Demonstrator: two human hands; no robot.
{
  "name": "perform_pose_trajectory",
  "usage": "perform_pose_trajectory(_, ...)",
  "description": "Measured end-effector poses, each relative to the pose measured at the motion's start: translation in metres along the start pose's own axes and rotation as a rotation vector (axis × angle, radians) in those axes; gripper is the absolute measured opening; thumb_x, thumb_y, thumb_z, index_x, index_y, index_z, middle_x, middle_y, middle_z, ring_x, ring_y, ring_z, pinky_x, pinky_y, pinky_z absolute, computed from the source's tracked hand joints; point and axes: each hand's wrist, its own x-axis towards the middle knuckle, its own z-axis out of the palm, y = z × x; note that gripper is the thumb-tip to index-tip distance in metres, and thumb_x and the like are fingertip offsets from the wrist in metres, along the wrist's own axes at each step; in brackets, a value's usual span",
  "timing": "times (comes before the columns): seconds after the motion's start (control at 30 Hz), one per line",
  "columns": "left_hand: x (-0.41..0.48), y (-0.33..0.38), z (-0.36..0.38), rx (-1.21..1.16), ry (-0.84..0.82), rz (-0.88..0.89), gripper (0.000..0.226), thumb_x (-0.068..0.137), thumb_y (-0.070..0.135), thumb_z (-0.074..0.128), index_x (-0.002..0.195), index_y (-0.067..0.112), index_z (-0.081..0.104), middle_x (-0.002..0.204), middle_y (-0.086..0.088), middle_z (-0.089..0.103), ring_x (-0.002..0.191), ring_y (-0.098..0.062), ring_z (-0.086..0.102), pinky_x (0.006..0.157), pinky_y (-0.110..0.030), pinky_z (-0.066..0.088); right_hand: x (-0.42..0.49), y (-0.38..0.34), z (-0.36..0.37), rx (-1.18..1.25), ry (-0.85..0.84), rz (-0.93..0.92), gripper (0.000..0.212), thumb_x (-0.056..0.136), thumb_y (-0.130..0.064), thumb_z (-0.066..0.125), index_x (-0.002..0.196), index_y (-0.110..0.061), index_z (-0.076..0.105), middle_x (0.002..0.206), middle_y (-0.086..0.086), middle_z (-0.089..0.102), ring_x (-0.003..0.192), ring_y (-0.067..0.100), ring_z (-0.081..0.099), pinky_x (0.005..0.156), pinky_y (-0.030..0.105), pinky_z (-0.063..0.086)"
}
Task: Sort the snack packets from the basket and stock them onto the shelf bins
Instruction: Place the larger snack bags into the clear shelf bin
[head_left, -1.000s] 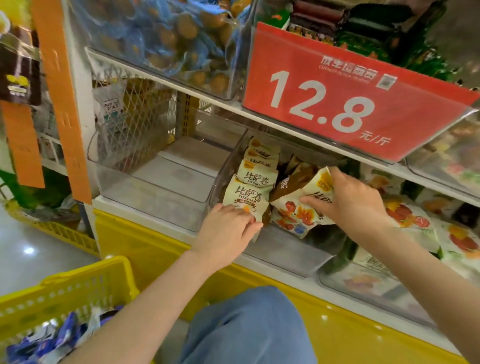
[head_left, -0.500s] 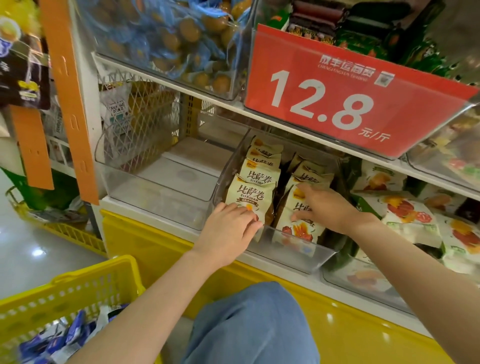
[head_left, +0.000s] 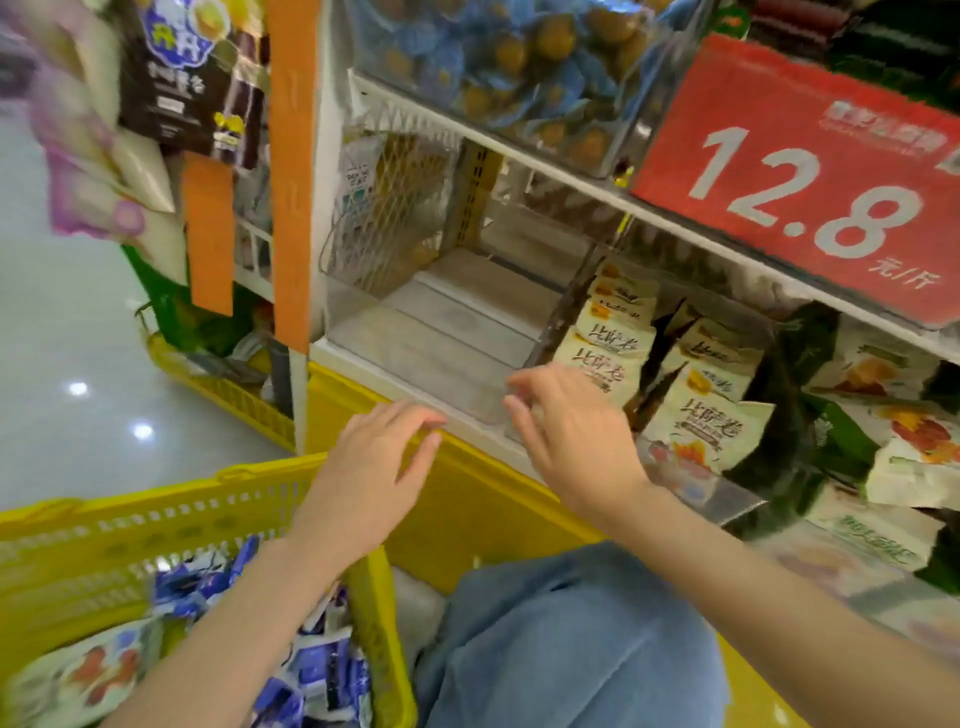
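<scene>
Though they blur, left hand (head_left: 371, 467) and right hand (head_left: 576, 436) seem empty.

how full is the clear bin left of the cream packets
Empty: the clear bin shows only its bare floor, nothing inside.

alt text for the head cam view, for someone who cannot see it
A person's left hand and right hand, both holding nothing, hover by rows of shelved cream snack packets. A yellow basket of blue packets sits lower left, and a red 12.8 price sign hangs above.
</scene>
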Motion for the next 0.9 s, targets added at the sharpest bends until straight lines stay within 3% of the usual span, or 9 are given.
perform_pose_trajectory(0.13,-0.073,-0.072,-0.052,0.087,0.089,-0.347,0.021,0.094,0.023,0.048,0.111,0.022,0.061,0.107,0.007,0.060,0.098,-0.013,0.055,0.085,-0.033,0.045,0.016,-0.083,0.073,0.105,-0.166,-0.174,0.031,0.097,-0.036,0.042,0.111,-0.014,0.058,0.105,0.005,0.060,0.101,0.022,0.054,0.082,0.033,0.043)
perform_pose_trajectory(0.33,-0.195,-0.163,-0.121,0.361,0.276,-0.784,0.024,0.088,0.003,0.055,0.112,0.002,0.059,0.107,-0.021,0.058,0.101,-0.039,0.052,0.088,-0.044,0.037,0.004,-0.196,0.191,0.219,-0.501,-0.354,0.036,0.099,-0.037,0.036,0.122,-0.013,0.049,0.117,0.006,0.052,0.110,0.023,0.047,0.089,0.033,0.036)
perform_pose_trajectory(0.47,-0.262,-0.201,-0.143,0.428,0.272,-1.094,0.033,0.088,0.004,0.055,0.120,-0.003,0.052,0.114,-0.028,0.052,0.107,-0.045,0.045,0.093,-0.050,0.033,-0.026,-0.252,0.256,0.226,-0.787,-0.393,0.041,0.102,-0.033,0.033,0.136,-0.010,0.035,0.134,0.009,0.041,0.121,0.025,0.040,0.099,0.036,0.036)
perform_pose_trajectory(0.57,-0.291,-0.216,-0.142,0.302,0.208,-1.308,0.031,0.096,0.016,0.045,0.123,0.001,0.046,0.117,-0.027,0.053,0.110,-0.044,0.049,0.090,-0.049,0.036,-0.046,-0.280,0.289,0.268,-1.026,-0.373,0.048,0.102,-0.030,0.034,0.144,-0.009,0.023,0.147,0.012,0.029,0.133,0.027,0.030,0.107,0.035,0.032)
perform_pose_trajectory(0.63,-0.302,-0.220,-0.138,0.172,0.213,-1.329,0.023,0.099,0.023,0.038,0.114,0.007,0.044,0.107,-0.025,0.059,0.102,-0.043,0.054,0.083,-0.047,0.042,-0.056,-0.294,0.305,0.313,-1.163,-0.318,0.059,0.101,-0.031,0.036,0.148,-0.007,0.011,0.154,0.012,0.018,0.139,0.026,0.022,0.112,0.035,0.026)
perform_pose_trajectory(0.7,-0.307,-0.225,-0.136,0.123,0.259,-1.305,0.020,0.099,0.029,0.033,0.104,0.012,0.042,0.097,-0.022,0.062,0.094,-0.040,0.057,0.075,-0.044,0.043,-0.064,-0.304,0.319,0.359,-1.254,-0.271,0.064,0.100,-0.032,0.040,0.149,-0.006,0.007,0.155,0.012,0.015,0.138,0.027,0.026,0.112,0.035,0.026)
perform_pose_trajectory(0.9,-0.309,-0.231,-0.135,0.104,0.306,-1.245,0.021,0.098,0.039,0.027,0.093,0.021,0.036,0.076,0.003,0.050,0.074,-0.023,0.050,0.062,-0.034,0.034,-0.079,-0.320,0.354,0.360,-1.435,-0.179,0.063,0.095,-0.033,0.050,0.144,-0.004,0.023,0.148,0.012,0.019,0.132,0.027,0.035,0.109,0.036,0.032)
